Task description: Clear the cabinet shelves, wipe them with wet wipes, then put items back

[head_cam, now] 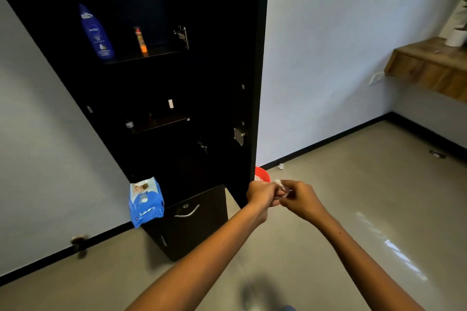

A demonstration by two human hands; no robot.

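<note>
A tall black cabinet [222, 70] stands open. On its upper shelf are a blue Nivea lotion bottle [96, 33] and a small orange tube [141, 41]. The middle shelf [161, 122] carries small bottles, one with a white cap [170, 104]. A blue wet-wipes pack [146, 201] rests on the lower ledge. My left hand [261, 193] and my right hand [299, 198] meet in front of the cabinet's open door edge, both pinching a small crumpled white wipe [282, 185].
A red bin [262, 174] sits on the floor behind the open door, right under my hands. A lower cabinet door [192, 219] with a metal handle hangs open. A wooden wall shelf [429, 65] with a white pot is at the right.
</note>
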